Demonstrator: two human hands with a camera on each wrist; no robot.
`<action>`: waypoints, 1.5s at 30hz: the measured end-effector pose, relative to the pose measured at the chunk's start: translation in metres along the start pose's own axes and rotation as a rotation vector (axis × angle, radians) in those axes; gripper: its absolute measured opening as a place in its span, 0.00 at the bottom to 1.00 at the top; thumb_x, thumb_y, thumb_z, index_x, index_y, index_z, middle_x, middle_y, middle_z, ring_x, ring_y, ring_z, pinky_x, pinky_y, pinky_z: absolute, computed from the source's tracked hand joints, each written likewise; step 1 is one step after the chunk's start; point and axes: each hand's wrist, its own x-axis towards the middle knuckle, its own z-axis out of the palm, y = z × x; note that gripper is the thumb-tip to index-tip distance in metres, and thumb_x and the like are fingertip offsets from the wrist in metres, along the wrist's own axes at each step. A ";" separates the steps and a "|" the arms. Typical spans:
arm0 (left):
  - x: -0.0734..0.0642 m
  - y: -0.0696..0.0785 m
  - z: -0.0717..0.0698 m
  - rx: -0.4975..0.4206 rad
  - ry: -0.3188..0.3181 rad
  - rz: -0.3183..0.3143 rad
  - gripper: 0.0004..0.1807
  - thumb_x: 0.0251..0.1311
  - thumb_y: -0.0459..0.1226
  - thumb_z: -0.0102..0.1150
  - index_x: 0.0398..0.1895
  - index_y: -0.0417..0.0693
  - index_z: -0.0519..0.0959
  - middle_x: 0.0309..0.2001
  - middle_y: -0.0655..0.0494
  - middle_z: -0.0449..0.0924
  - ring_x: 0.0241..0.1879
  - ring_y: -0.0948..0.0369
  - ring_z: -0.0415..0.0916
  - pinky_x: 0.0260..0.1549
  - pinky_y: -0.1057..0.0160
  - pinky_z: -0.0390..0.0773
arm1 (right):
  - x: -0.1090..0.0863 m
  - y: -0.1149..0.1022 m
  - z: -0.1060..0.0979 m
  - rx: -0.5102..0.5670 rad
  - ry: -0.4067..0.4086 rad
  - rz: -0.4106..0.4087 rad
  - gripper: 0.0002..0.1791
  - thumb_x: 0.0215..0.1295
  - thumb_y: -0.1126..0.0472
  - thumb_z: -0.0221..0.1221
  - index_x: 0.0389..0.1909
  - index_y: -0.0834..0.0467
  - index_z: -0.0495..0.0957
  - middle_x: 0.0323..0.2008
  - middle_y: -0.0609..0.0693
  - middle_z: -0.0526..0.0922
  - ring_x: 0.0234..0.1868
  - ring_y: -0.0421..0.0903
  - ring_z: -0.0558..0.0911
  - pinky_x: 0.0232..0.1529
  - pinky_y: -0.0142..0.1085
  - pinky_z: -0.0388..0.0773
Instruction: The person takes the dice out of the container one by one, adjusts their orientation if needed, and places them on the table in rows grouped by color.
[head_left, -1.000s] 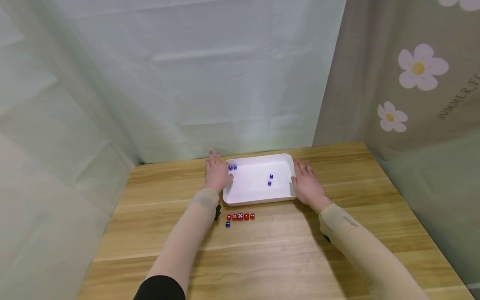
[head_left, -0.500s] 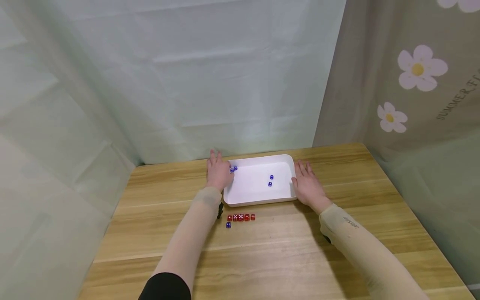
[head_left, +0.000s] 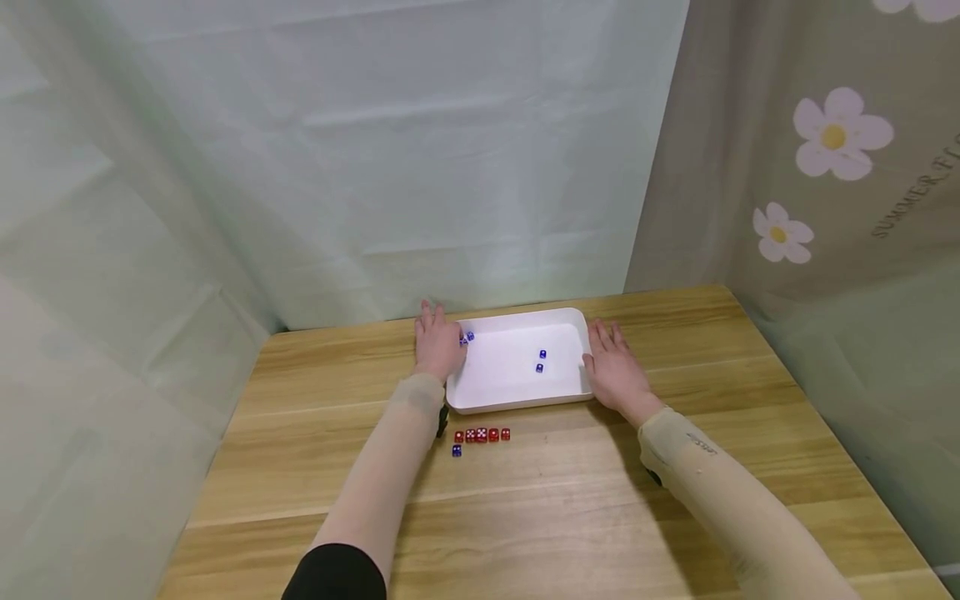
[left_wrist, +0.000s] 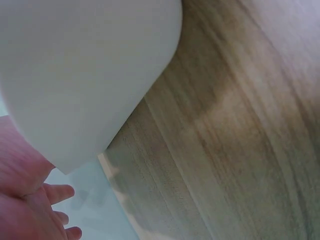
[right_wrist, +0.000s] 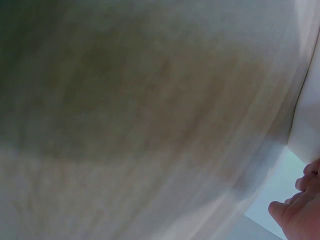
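A white tray (head_left: 510, 398) lies near the back edge of the wooden table, with several blue dice inside. At its left end my left hand (head_left: 438, 346) reaches over the rim. Its thumb and index finger close around a tilted blue die (head_left: 462, 341), while the other fingers stretch outside the tray. Another blue die (head_left: 470, 336) sits right beside it. My right hand (head_left: 615, 367) rests along the tray's right end, fingers straight and thumb at the rim. In the left wrist view the tray's wall (left_wrist: 90, 75) hides the left thumb and index finger.
In front of the tray stands a row of several red dice (head_left: 482, 435), with a single blue die (head_left: 457, 451) below its left end. Two more blue dice lie in the tray's right half, one of them here (head_left: 542, 354). A pale curtain (head_left: 450, 167) hangs behind the table.
My left hand has shifted slightly right. The die at its fingertips has tilted and moved a little toward the front. The right hand has stayed in place.
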 end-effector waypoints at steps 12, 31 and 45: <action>-0.005 0.003 -0.005 -0.018 -0.001 -0.003 0.07 0.70 0.40 0.68 0.43 0.47 0.88 0.84 0.33 0.50 0.84 0.33 0.31 0.79 0.34 0.46 | 0.002 -0.002 0.001 0.003 -0.006 -0.001 0.35 0.87 0.55 0.39 0.83 0.72 0.45 0.84 0.69 0.46 0.83 0.71 0.43 0.82 0.58 0.45; -0.009 -0.003 -0.010 -0.084 0.001 0.006 0.06 0.71 0.41 0.66 0.43 0.49 0.86 0.85 0.36 0.45 0.84 0.37 0.27 0.81 0.37 0.40 | 0.006 0.002 0.002 0.003 -0.015 -0.001 0.36 0.87 0.53 0.37 0.83 0.72 0.44 0.84 0.69 0.45 0.84 0.71 0.41 0.83 0.57 0.43; -0.020 -0.002 -0.009 -0.146 0.033 0.029 0.05 0.69 0.40 0.69 0.40 0.49 0.86 0.85 0.37 0.46 0.85 0.38 0.27 0.81 0.38 0.38 | 0.008 0.002 0.003 -0.004 0.002 -0.003 0.36 0.87 0.54 0.40 0.83 0.72 0.46 0.84 0.69 0.47 0.84 0.71 0.42 0.83 0.57 0.44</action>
